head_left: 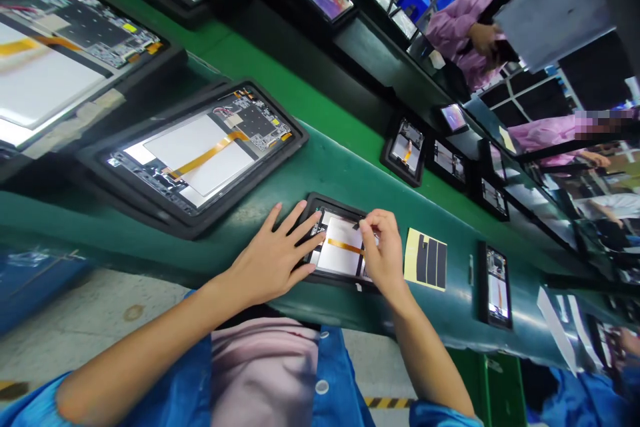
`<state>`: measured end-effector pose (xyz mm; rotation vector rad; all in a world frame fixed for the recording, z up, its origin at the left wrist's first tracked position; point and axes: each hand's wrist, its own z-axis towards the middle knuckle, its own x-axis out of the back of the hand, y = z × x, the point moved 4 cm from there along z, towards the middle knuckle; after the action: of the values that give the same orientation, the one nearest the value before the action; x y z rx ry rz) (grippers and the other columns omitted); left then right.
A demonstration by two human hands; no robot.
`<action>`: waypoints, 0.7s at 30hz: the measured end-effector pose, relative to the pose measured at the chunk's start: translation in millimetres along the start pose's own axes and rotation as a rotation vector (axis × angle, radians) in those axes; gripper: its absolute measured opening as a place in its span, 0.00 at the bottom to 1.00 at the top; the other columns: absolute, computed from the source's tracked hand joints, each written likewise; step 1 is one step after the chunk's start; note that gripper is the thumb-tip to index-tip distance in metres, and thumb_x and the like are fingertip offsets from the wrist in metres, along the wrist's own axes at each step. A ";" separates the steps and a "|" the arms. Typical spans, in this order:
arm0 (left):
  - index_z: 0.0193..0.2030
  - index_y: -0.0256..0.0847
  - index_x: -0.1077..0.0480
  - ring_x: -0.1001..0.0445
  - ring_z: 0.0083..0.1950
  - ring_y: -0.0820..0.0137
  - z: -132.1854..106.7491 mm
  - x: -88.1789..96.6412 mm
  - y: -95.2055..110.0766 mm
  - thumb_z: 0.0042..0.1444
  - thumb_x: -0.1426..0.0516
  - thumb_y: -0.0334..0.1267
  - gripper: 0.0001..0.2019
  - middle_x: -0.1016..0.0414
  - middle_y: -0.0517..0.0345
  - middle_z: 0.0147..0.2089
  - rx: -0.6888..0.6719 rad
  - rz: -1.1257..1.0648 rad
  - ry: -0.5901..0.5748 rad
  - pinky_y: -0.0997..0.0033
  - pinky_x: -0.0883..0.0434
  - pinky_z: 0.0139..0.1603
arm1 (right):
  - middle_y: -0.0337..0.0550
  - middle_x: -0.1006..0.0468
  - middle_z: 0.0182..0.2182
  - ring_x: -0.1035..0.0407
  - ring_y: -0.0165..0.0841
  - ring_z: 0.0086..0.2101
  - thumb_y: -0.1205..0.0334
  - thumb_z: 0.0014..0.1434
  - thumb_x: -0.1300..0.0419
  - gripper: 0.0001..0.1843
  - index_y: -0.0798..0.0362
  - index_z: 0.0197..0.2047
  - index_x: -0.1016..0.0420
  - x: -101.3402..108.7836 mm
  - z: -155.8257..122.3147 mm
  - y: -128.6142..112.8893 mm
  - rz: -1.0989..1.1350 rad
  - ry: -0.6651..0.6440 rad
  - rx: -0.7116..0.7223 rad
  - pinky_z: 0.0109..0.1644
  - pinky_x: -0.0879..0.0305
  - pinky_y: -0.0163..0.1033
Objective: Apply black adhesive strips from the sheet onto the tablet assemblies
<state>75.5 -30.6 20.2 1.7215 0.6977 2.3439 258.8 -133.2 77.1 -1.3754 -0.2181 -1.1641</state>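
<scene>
in the head view, the left forearm runs up from the lower left and ends in the left hand [273,257], which lies palm down with its fingers fanned wide, holding nothing; its fingertips reach over the left end of an opened tablet [337,261]. the right forearm rises from the lower right, and the right hand [384,250] bends in over the tablet's right end, thumb and forefinger brought together. they seem to pinch a small dark piece [357,225], though it is too small to be sure.

the tablet lies in a black holder [320,201] at the near edge of the green bench [370,188], between the two hands, an orange ribbon [344,246] crossing its pale inside. the right hand hides most of its right end.

just beside the right hand lies a yellow sheet [411,257] bearing black strips [431,263]; farther right are another tablet [497,283] in its holder and some white strips [554,323]. left of the work, a larger-looking open tablet [213,153] sits in a black tray [300,140] near the left hand. beyond the bench a brighter green belt [320,97] carries more devices, and a co-worker in a pink sleeve [453,19] stands on the far side.
</scene>
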 end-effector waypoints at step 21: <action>0.37 0.42 0.29 0.34 0.39 0.62 -13.6 1.0 32.4 0.72 0.51 0.31 0.13 0.27 0.58 0.34 -0.297 0.193 0.160 0.56 0.39 0.51 | 0.51 0.18 0.41 0.27 0.48 0.42 0.59 0.63 0.40 0.31 0.55 0.68 0.34 88.6 119.0 209.2 -0.426 0.059 -0.054 0.54 0.30 0.58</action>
<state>67.4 -62.5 32.4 1.5460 0.1926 2.5763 512.3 -126.2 39.1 -1.3771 -0.4566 -1.5689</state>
